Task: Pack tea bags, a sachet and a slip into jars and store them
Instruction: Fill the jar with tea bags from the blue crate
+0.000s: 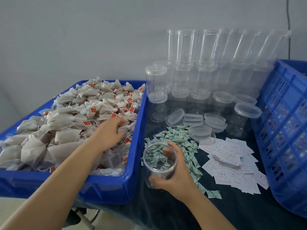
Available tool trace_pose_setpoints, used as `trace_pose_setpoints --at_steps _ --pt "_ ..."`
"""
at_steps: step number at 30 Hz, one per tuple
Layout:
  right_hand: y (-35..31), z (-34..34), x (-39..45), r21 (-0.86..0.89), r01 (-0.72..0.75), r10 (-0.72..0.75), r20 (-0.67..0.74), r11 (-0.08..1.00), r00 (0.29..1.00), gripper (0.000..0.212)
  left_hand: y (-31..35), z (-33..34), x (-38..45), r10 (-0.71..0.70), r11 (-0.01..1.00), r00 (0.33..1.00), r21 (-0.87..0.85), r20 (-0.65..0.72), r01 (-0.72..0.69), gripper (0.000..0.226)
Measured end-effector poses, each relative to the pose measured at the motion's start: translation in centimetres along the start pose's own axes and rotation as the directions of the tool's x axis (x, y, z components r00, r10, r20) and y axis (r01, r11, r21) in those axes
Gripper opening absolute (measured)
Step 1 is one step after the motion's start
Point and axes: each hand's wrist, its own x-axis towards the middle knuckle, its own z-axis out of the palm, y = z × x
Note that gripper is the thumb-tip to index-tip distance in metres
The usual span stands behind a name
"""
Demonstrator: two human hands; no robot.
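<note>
Left: bin (132,163) is sitting heaped with tea bags (74,117). Left hand (110,131) is reaching into the heap near the bin's right wall, fingers curling down onto the bags; it's blurred, so I can't tell whether it is actually pinching one yet.

Centre: right hand (172,173) is gripping the open jar (159,161), thumb and fingers wrapping its lower body. The jar is hanging just right of the bin wall, long axis tilting, mouth facing up and toward the camera. It's looking empty, judging through the clear wall.

Key relation: the jar mouth is lying right of and nearer than the left hand, with the bin wall between them, so the bags are likely needing to travel over the wall. The left hand is nearer the bags.

Right: sachets (176,135) are piling behind and under the jar, slips (232,163) lying beyond, lids (199,130) and spare jars (199,80) standing behind, crate (285,113) at the far right.
</note>
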Motion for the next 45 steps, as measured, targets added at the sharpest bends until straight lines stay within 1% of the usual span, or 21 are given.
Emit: trace_pose_setpoints --at_steps 2,5,7,9,12,14,15,19,21,23,25,27,30,32,35,38,40,43,45 --pt "0.1 0.0 0.0 -0.006 -0.003 0.003 -0.002 1.000 1.000 0.106 -0.7 1.1 0.2 0.017 0.995 0.999 0.096 0.037 -0.020 0.054" --pt "0.0 0.0 0.0 -0.009 0.003 -0.003 -0.006 1.000 1.000 0.107 -0.9 2.0 0.7 0.068 0.986 0.997 0.152 -0.021 -0.064 0.061" --pt "0.0 0.0 0.0 -0.010 0.012 -0.012 -0.007 1.000 1.000 0.107 -0.9 2.7 1.2 0.098 0.970 0.995 0.225 -0.017 -0.092 0.061" --pt "0.0 0.0 0.0 -0.008 0.017 -0.017 -0.010 1.000 1.000 0.107 -1.1 3.3 1.6 0.101 0.956 0.995 0.277 0.019 -0.102 0.057" --pt "0.1 0.1 0.0 -0.001 0.019 -0.019 -0.012 1.000 1.000 0.106 -1.5 3.9 1.8 0.053 0.925 0.994 0.371 0.101 -0.087 0.048" --pt "0.1 0.1 0.0 0.012 0.015 -0.015 -0.011 1.000 1.000 0.105 -1.4 4.1 1.8 0.011 0.884 0.985 0.460 0.170 -0.089 0.050" --pt "0.1 0.1 0.0 0.015 0.015 -0.015 -0.011 1.000 1.000 0.106 -1.3 4.0 2.0 0.006 0.876 0.985 0.475 0.175 -0.090 0.050" --pt "-0.1 0.1 -0.1 0.004 0.015 -0.015 -0.006 1.000 1.000 0.106 -1.2 3.2 3.3 0.018 0.881 0.999 0.472 0.037 -0.034 0.042" --pt "-0.2 0.0 -0.1 0.000 0.009 -0.009 0.001 1.000 1.000 0.107 -1.6 2.8 4.0 -0.030 0.833 0.999 0.554 0.015 0.017 0.041" --pt "-0.3 -0.1 -0.1 0.002 0.010 -0.010 0.004 1.000 1.000 0.107 -1.9 2.6 4.5 -0.064 0.773 0.998 0.631 -0.023 0.064 0.032" --pt "-0.4 -0.1 -0.1 0.004 0.011 -0.011 0.004 1.000 1.000 0.106 -2.1 2.6 4.9 -0.064 0.772 0.997 0.631 -0.049 0.080 0.020" --pt "-0.4 0.0 -0.1 0.011 0.009 -0.009 0.005 1.000 1.000 0.105 -2.2 2.7 5.1 -0.054 0.804 0.995 0.588 -0.083 0.093 0.012" --pt "-0.4 0.0 -0.2 0.019 0.005 -0.005 0.006 1.000 1.000 0.105 -2.3 2.7 5.0 -0.023 0.866 0.989 0.492 -0.143 0.091 0.015" --pt "-0.2 0.0 -0.3 0.017 0.012 -0.012 0.000 1.000 1.000 0.105 -2.1 2.6 4.8 -0.029 0.926 0.980 0.363 -0.195 0.100 0.017" --pt "-0.1 0.0 -0.3 0.020 0.006 -0.006 -0.004 1.000 1.000 0.106 -2.0 2.3 4.7 -0.125 0.986 0.962 0.079 -0.243 0.148 0.012" --pt "-0.1 0.0 -0.2 0.021 0.002 -0.002 0.000 1.000 1.000 0.107 -2.1 1.6 4.4 -0.224 0.968 0.938 -0.169 -0.264 0.184 0.009" --pt "0.0 0.1 -0.2 0.021 0.007 -0.007 -0.005 1.000 1.000 0.106 -1.9 0.9 4.3 -0.249 0.942 0.934 -0.289 -0.256 0.172 0.015" --pt "0.1 0.1 -0.2 0.015 0.012 -0.012 -0.010 1.000 1.000 0.106 -0.8 0.3 4.0 -0.246 0.872 0.936 -0.480 -0.253 0.099 0.017" --pt "0.1 0.0 -0.1 0.014 0.011 -0.011 -0.013 1.000 1.000 0.106 0.0 0.0 3.6 -0.198 0.858 0.933 -0.514 -0.300 0.017 0.017"
